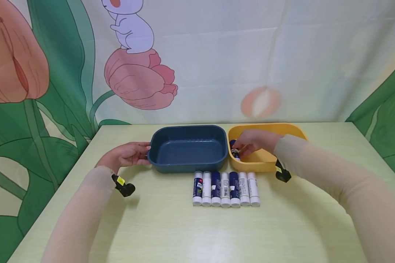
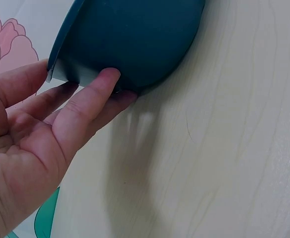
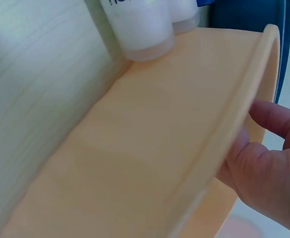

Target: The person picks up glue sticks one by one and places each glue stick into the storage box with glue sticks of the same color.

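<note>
My left hand (image 1: 129, 154) is at the left end of a dark blue bin (image 1: 187, 168). In the left wrist view its extended fingers (image 2: 85, 101) touch the outside wall and rim of that bin. My right hand (image 1: 252, 140) reaches into a yellow bin (image 1: 266, 167) and pinches a blue and white glue stick (image 1: 234, 149) near the left wall. From the right wrist, the yellow wall (image 3: 150, 129) hides the glue stick and most fingertips. In front of the bins lies a row of several glue sticks (image 1: 225, 190), some white, some dark blue with white ends.
The two bins stand side by side near the back of a pale wooden table (image 1: 171, 233). Behind them hangs a printed cloth (image 1: 210, 65) with flowers and a white animal. Small black wrist cameras (image 1: 123, 185) sit on both sleeves.
</note>
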Motion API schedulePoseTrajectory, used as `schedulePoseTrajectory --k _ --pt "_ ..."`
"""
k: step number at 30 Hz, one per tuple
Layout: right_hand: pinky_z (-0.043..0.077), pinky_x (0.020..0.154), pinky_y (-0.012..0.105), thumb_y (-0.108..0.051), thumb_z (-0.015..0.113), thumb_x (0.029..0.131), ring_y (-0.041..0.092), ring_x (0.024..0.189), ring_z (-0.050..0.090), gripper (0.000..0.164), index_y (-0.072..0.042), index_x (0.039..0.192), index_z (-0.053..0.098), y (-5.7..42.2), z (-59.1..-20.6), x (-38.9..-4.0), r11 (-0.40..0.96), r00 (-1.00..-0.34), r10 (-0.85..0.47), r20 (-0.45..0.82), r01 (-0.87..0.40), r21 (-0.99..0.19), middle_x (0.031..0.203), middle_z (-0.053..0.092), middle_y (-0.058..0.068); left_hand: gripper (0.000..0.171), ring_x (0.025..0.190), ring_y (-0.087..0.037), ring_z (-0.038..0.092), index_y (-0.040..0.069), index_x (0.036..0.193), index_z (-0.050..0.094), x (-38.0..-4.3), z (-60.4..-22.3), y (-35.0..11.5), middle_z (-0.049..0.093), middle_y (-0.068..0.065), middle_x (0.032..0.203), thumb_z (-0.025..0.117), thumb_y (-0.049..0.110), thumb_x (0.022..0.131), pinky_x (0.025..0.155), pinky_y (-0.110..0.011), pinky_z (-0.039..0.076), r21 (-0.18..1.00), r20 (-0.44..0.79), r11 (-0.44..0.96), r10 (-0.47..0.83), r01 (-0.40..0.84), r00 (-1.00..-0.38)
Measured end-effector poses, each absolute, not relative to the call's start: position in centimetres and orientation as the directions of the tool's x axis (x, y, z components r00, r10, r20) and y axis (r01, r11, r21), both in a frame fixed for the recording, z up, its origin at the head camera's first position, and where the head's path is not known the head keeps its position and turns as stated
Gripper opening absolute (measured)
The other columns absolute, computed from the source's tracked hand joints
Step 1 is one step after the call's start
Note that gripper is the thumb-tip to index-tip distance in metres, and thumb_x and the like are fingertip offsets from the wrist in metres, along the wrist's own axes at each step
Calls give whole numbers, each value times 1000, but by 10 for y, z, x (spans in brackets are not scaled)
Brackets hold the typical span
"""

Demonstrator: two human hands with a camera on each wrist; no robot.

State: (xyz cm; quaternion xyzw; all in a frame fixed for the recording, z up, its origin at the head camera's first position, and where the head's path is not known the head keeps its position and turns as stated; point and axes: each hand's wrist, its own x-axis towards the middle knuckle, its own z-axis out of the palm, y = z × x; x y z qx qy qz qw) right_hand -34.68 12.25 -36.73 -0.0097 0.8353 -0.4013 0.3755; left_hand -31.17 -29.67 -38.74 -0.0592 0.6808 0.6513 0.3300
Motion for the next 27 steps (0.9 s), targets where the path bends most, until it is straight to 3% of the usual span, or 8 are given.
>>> schedulePoseTrajectory --k 5,9,12,20,27 --pt "62 93 29 -4 47 104 29 111 66 43 15 142 44 127 -365 -344 668 -704 -343 -622 282 -688 146 45 28 59 90 -12 74 5 164 13 -313 -388 -296 74 2 100 38 12 111 86 -27 64 850 -522 150 356 -504 -775" --pt "56 106 36 -5 45 105 38 134 54 54 13 153 30 133 -356 -339 665 -714 -355 -603 261 -700 158 36 31 60 92 -12 73 4 164 13 -312 -389 -296 74 2 102 39 12 111 88 -28 63 854 -518 161 362 -495 -775" --pt "48 115 43 -8 45 106 41 143 47 59 11 157 23 137 -345 -333 656 -742 -358 -567 232 -718 162 31 30 60 93 -12 73 3 164 12 -312 -389 -296 73 2 103 39 12 111 89 -28 63 855 -517 169 365 -491 -774" --pt "49 114 51 -13 46 108 45 137 50 52 8 154 36 157 -309 -309 692 -836 -392 -383 7 -722 156 42 30 60 93 -12 73 3 164 12 -311 -388 -294 74 3 102 39 13 111 89 -27 63 861 -508 175 368 -479 -779" --pt "55 107 52 -18 51 107 44 131 54 46 5 146 47 174 -292 -277 682 -869 -429 -247 -133 -720 145 52 28 61 93 -12 73 5 164 12 -311 -387 -294 73 3 103 40 14 111 94 -30 61 859 -511 187 356 -477 -782"
